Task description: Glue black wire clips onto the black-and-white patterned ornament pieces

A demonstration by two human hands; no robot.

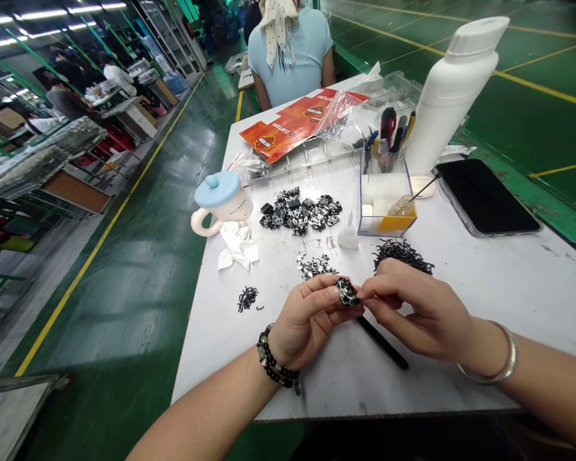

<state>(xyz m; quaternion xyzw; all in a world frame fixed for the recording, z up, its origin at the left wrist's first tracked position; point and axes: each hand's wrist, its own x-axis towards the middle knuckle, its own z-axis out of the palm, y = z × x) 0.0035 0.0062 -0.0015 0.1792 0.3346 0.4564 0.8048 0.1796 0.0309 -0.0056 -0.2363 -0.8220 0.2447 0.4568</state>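
A white ceramic mug (223,200) with a rounded blue lid and a crumpled white cloth (237,246) are placed at left on a scuffed white table (211,365). A small black-and-silver metal piece (347,292) is gripped at near centre between the pinched fingers of the left hand (307,320) and right hand (415,308), above a slim black rod (384,342). Thin, wiry black strips (402,255) are heaped just beyond the right hand.

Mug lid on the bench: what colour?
Light blue lid, shown best in the head view.
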